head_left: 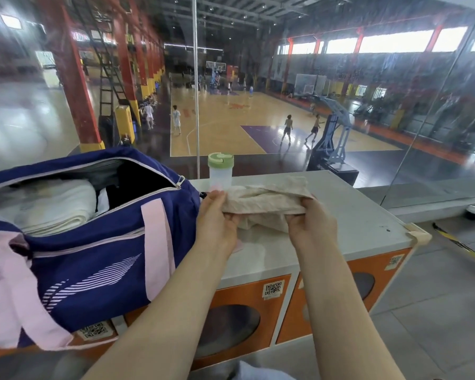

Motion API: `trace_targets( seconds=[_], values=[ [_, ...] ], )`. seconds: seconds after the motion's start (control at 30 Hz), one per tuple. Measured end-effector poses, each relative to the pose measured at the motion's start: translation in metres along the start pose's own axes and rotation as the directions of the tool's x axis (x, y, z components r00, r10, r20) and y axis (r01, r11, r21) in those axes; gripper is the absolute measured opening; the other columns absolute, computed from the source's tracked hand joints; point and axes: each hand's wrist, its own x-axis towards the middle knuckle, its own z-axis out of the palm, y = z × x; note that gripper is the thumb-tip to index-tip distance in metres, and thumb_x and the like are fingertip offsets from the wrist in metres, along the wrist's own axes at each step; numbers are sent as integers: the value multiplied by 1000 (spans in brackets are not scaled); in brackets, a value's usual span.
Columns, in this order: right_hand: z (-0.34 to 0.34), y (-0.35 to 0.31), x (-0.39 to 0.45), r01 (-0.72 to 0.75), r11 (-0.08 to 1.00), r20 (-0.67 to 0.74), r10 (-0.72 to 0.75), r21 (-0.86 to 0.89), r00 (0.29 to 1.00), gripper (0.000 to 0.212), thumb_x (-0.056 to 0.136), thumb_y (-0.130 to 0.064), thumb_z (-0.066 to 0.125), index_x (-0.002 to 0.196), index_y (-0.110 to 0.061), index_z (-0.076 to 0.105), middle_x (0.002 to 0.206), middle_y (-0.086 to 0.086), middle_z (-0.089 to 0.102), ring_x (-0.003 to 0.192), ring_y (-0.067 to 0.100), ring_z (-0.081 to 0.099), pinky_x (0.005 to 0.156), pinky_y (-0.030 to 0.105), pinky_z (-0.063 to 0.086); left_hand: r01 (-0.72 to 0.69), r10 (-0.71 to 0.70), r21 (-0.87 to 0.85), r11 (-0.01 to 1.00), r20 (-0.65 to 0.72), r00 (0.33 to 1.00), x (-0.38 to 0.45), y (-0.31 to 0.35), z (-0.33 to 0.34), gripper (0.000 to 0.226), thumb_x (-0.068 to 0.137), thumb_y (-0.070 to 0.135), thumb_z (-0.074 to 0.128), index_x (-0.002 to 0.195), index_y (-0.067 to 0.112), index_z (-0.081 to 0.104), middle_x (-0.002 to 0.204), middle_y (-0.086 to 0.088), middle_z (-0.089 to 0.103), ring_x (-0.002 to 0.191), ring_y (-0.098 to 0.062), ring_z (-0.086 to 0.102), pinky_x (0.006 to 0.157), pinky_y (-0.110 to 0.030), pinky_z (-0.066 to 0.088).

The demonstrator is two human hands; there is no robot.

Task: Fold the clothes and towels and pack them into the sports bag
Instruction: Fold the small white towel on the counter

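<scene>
A navy sports bag (93, 248) with pink straps stands unzipped on the left of the white cabinet top (368, 215). Folded white towels (52, 207) lie inside it. Just right of the bag, a crumpled beige cloth (266, 198) is bunched into a short roll and held a little above the top. My left hand (217, 218) grips its left end and my right hand (310, 220) grips its right end, fingers curled under the fabric. A loose part of the cloth hangs down between my hands.
A clear bottle with a green lid (220, 171) stands behind the cloth near the glass wall (195, 78). The cabinet's right corner (420, 237) has a beige guard. Orange locker doors (242, 319) face me below. A basketball court lies beyond the glass.
</scene>
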Motion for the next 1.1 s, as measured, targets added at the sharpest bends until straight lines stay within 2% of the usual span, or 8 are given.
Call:
trace_targets(
  seconds=[0.17, 0.3, 0.4, 0.5, 0.6, 0.7, 0.83, 1.1],
  values=[
    [6, -15, 2, 127, 992, -87, -127, -4, 988, 29, 96, -7, 48, 123, -11, 56, 88, -1, 58, 69, 9, 57, 52, 20, 49, -86, 80, -59, 995, -86, 993, -6, 5, 5, 31, 95, -1, 51, 120, 18, 54, 107, -10, 64, 94, -24, 65, 75, -34, 57],
    [-17, -19, 19, 191, 942, -180, -246, -275, 952, 9, 91, -27, 59, 87, -19, 62, 68, -3, 47, 57, 14, 42, 50, 27, 34, -253, 332, 322, 912, -218, 918, 7, 17, -15, 21, 87, 5, 47, 99, 16, 60, 95, -9, 65, 84, -24, 63, 72, -35, 52],
    [-29, -23, 32, 295, 615, 92, -339, -731, 936, 12, 92, -29, 58, 91, -17, 62, 77, -3, 54, 73, 20, 50, 64, 33, 41, -182, 262, 437, 881, -132, 956, 19, 31, -18, 32, 83, 18, 55, 114, 10, 58, 102, -10, 62, 85, -22, 60, 72, -28, 51],
    [-36, -19, 39, 241, 227, 202, -181, -944, 962, 32, 90, -19, 57, 122, -19, 53, 110, 5, 61, 97, 27, 60, 83, 40, 54, -104, 230, 834, 542, -28, 973, 15, 31, -13, 29, 94, 25, 50, 116, 8, 61, 96, 0, 62, 79, -11, 57, 59, -21, 44],
    [-35, -16, 34, 229, 239, 216, -79, -944, 973, 43, 90, -9, 50, 131, -22, 51, 119, 8, 57, 104, 31, 60, 81, 41, 57, -207, 137, 961, 181, 184, 973, -7, 26, -16, 15, 93, 33, 52, 100, 23, 61, 99, 5, 65, 85, -12, 61, 66, -25, 43],
    [-28, -9, 24, 246, 359, 236, -73, -900, 969, 31, 88, -7, 47, 108, -20, 66, 98, 1, 64, 97, 26, 59, 75, 36, 51, -394, -10, 912, -110, 396, 918, -18, 19, -22, 10, 89, 38, 57, 83, 30, 55, 84, 7, 64, 72, -13, 59, 64, -28, 44],
    [-17, 6, 12, 330, 278, 358, 58, -902, 932, 19, 86, -34, 60, 92, -17, 67, 86, 2, 66, 89, 20, 61, 76, 35, 48, -640, -146, 652, -406, 645, 750, -21, 5, -25, 4, 89, 30, 54, 86, 32, 52, 89, -2, 61, 85, -23, 58, 70, -30, 43],
    [-27, 16, 18, 279, 310, 343, 174, -909, 923, 26, 90, -43, 62, 108, -24, 63, 93, -3, 65, 82, 8, 59, 63, 22, 46, -859, -392, 289, -423, 796, 461, -25, -22, -36, 14, 83, 16, 52, 92, 16, 62, 92, -9, 62, 89, -27, 55, 74, -39, 50]
  ],
)
